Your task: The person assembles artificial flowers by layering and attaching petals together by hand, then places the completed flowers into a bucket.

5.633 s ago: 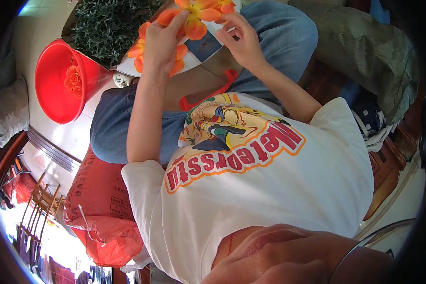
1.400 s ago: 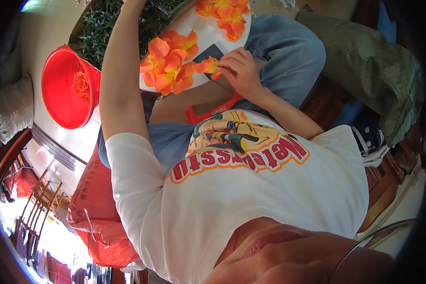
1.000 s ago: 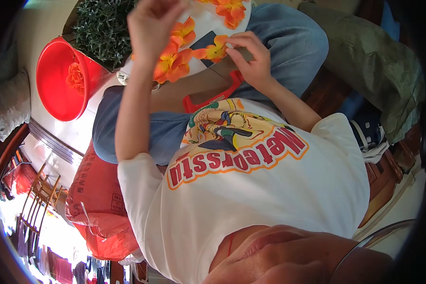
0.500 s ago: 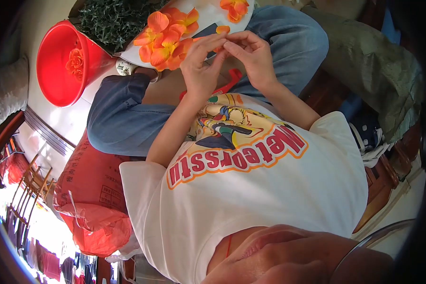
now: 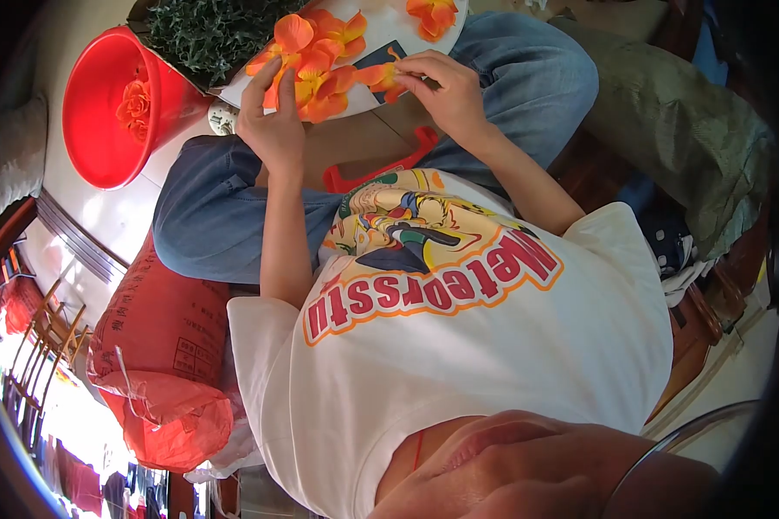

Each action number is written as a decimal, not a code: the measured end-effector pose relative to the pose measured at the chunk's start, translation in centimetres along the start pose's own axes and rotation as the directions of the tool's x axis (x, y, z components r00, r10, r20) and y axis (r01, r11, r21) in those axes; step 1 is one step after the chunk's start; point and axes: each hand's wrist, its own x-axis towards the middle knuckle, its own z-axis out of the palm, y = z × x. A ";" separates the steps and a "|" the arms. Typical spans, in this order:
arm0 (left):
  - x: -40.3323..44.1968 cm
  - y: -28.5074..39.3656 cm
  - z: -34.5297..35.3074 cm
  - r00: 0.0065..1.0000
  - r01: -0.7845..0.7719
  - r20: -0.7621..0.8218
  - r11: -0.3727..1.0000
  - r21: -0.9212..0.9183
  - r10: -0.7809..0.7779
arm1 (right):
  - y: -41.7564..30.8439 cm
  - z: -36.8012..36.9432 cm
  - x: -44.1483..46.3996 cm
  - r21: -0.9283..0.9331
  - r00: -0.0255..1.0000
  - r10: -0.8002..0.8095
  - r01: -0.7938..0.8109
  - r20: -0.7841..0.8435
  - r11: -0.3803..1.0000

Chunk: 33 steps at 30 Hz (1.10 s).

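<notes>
Orange-yellow artificial flower petals (image 5: 320, 52) lie heaped on a white surface (image 5: 355, 105) in front of my lap. My left hand (image 5: 271, 130) is at the near left side of the heap, thumb and finger closed around an orange petal (image 5: 273, 93). To its right, my right hand (image 5: 448, 93) pinches a small orange flower (image 5: 379, 78) by its edge, with a thin orange tip standing up near the fingers. That flower is over a dark flat rectangle (image 5: 384, 57). Another orange flower (image 5: 433, 17) lies farther off on the white surface.
A red bucket (image 5: 104, 112) with an orange flower (image 5: 135, 111) inside stands at left. Beside it is a box of dark green artificial foliage (image 5: 216, 39). A curved red plastic piece (image 5: 381, 166) lies between my legs. A red sack (image 5: 160, 329) stands at lower left.
My hands were together over the white surface and have separated. The left moved left to the petal heap; the right stays near the same place, holding the small orange flower.
</notes>
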 end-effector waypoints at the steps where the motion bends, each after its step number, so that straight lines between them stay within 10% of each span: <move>1: 0.2 -0.2 0.0 1.000 -0.012 -0.010 1.000 0.006 0.012 | -0.1 -0.1 0.1 -0.021 1.000 -0.026 0.026 -0.016 0.999; 33: 1.9 -3.2 1.4 0.984 -0.179 0.049 0.965 0.189 0.173 | 0.3 -0.4 0.3 -0.242 0.995 -0.095 0.100 0.032 0.965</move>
